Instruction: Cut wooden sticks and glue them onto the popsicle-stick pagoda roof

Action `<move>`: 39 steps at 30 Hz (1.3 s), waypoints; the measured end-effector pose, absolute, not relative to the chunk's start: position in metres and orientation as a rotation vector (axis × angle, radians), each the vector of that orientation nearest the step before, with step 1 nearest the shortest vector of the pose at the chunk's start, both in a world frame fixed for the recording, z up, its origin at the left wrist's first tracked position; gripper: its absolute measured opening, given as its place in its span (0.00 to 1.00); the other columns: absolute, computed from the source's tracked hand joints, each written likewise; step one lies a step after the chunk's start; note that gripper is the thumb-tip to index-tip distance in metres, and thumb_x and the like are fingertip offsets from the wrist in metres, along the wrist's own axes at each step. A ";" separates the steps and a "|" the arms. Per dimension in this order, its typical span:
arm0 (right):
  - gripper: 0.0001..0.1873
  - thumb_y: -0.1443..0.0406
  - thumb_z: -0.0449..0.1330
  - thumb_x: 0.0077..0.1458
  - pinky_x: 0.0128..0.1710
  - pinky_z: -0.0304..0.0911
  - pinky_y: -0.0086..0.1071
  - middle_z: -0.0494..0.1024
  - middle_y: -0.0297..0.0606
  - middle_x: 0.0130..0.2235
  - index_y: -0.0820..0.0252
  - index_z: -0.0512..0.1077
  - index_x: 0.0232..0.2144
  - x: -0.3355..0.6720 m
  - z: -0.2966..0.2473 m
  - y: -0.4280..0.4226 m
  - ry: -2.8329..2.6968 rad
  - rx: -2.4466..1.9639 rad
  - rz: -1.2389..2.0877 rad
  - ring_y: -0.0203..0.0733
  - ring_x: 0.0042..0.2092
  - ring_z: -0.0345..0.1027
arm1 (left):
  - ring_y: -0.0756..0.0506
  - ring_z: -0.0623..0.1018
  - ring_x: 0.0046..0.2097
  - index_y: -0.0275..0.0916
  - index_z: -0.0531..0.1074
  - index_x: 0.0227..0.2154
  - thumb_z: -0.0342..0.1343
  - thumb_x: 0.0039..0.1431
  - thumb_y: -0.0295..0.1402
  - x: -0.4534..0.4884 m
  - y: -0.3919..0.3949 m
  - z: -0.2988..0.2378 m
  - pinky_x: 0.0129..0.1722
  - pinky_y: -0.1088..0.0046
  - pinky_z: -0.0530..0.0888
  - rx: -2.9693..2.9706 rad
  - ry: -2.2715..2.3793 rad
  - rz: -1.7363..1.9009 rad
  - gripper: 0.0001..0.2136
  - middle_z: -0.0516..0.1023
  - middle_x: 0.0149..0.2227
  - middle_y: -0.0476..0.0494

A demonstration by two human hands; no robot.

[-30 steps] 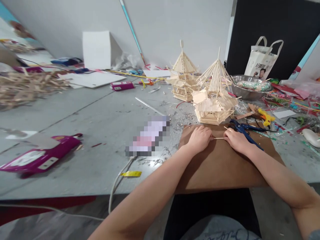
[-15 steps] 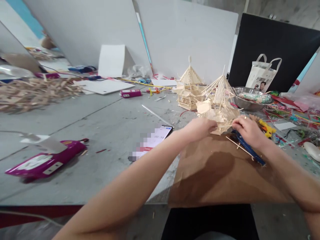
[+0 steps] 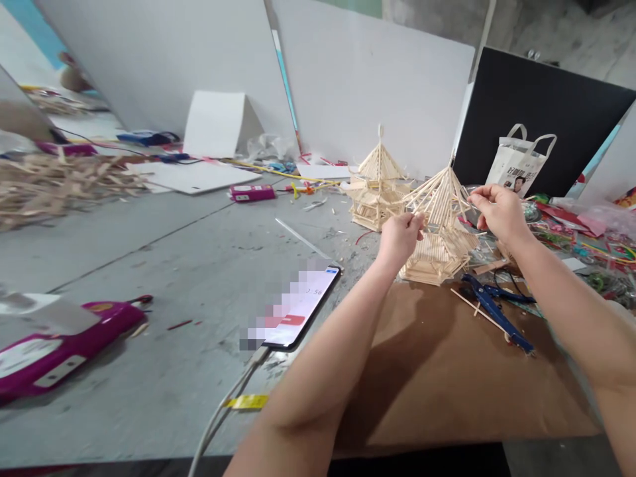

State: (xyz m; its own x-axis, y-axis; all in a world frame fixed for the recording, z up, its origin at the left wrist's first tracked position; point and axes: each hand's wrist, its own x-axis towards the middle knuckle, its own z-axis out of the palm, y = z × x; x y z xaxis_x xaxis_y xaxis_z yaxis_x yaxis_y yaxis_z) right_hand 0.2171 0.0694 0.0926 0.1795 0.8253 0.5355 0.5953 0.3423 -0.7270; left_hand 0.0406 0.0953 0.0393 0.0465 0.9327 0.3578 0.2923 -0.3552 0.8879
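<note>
A pavilion model [image 3: 440, 255] made of thin pale wooden sticks stands at the back edge of the brown board, its pointed roof made of spaced sticks. My left hand [image 3: 401, 237] is closed in a pinch at the roof's lower left edge. At the right edge of the same roof, my right hand [image 3: 501, 213] is pinched too; its fingertips meet the stick ends. Exactly which sticks the fingers grip is too small to tell. Just behind on the left stands a second stick pavilion [image 3: 380, 175]. Blue pliers [image 3: 499, 315] lie below my right hand beside thin sticks.
A phone [image 3: 303, 308] with a cable lies left of the brown board [image 3: 422, 371]. Purple power strips [image 3: 64, 351] rest on the grey table. A heap of wood strips [image 3: 44, 189] lies far left. A white bag [image 3: 519, 162] and coloured scraps are at right.
Both hands have risen from the lower part of the pavilion to its roof edges. The view has shifted, and more of the phone and its cable shows.
</note>
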 end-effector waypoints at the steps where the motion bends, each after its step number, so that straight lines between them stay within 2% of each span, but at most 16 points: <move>1: 0.08 0.62 0.55 0.48 0.14 0.55 0.27 0.72 0.34 0.27 0.61 0.67 0.29 0.215 0.094 0.072 -1.518 -1.356 0.272 0.27 0.15 0.58 | 0.56 0.62 0.15 0.36 0.65 0.17 0.46 0.55 0.38 0.041 0.096 0.039 0.17 0.80 0.58 1.727 1.266 1.324 0.15 0.69 0.16 0.51; 6: 0.06 0.63 0.55 0.47 0.13 0.53 0.27 0.73 0.35 0.29 0.59 0.64 0.30 0.204 0.100 0.089 -1.503 -1.397 0.234 0.27 0.14 0.57 | 0.55 0.63 0.14 0.36 0.64 0.17 0.44 0.55 0.37 0.049 0.096 0.034 0.17 0.79 0.59 1.674 1.254 1.328 0.15 0.69 0.16 0.50; 11: 0.10 0.64 0.55 0.46 0.14 0.54 0.28 0.74 0.36 0.32 0.58 0.61 0.34 0.196 0.097 0.104 -1.494 -1.453 0.167 0.28 0.15 0.57 | 0.56 0.61 0.11 0.36 0.64 0.18 0.44 0.56 0.38 0.056 0.099 0.027 0.14 0.79 0.58 1.531 1.155 1.332 0.15 0.68 0.16 0.52; 17: 0.16 0.65 0.55 0.46 0.26 0.63 0.32 0.74 0.38 0.31 0.61 0.60 0.40 0.189 0.094 0.117 -1.499 -1.485 0.089 0.34 0.24 0.64 | 0.58 0.58 0.09 0.35 0.63 0.20 0.44 0.58 0.37 0.059 0.099 0.030 0.10 0.80 0.52 1.335 1.018 1.264 0.15 0.66 0.14 0.55; 21: 0.17 0.63 0.56 0.46 0.33 0.64 0.35 0.73 0.41 0.32 0.62 0.61 0.40 0.187 0.091 0.128 -1.522 -1.498 0.040 0.40 0.32 0.68 | 0.58 0.58 0.09 0.34 0.63 0.19 0.45 0.58 0.36 0.056 0.093 0.038 0.10 0.80 0.51 1.241 0.941 1.217 0.15 0.65 0.13 0.55; 27: 0.18 0.61 0.56 0.45 0.34 0.64 0.35 0.71 0.42 0.36 0.60 0.61 0.39 0.187 0.086 0.138 -1.541 -1.453 -0.047 0.43 0.38 0.68 | 0.58 0.57 0.09 0.34 0.64 0.19 0.46 0.58 0.35 0.055 0.090 0.040 0.10 0.80 0.51 1.213 0.910 1.195 0.15 0.65 0.13 0.54; 34: 0.27 0.61 0.60 0.41 0.37 0.64 0.38 0.70 0.45 0.39 0.64 0.60 0.45 0.184 0.083 0.144 -1.449 -1.496 0.020 0.47 0.42 0.67 | 0.58 0.57 0.09 0.34 0.63 0.19 0.45 0.59 0.36 0.056 0.092 0.038 0.10 0.80 0.51 1.211 0.926 1.188 0.15 0.65 0.12 0.54; 39: 0.27 0.61 0.59 0.43 0.36 0.65 0.37 0.70 0.45 0.40 0.63 0.59 0.46 0.185 0.081 0.150 -1.470 -1.474 0.066 0.47 0.43 0.67 | 0.58 0.58 0.09 0.34 0.63 0.19 0.44 0.59 0.36 0.055 0.093 0.039 0.10 0.80 0.51 1.209 0.944 1.168 0.15 0.65 0.12 0.54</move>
State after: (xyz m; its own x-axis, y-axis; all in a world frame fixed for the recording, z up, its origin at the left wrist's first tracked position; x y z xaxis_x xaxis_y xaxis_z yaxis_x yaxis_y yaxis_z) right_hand 0.1855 0.1500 0.0812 0.2560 0.7720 0.5818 0.7165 0.2524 -0.6503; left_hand 0.0550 0.0932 0.0387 0.1812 0.9820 0.0542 -0.1536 -0.0262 0.9878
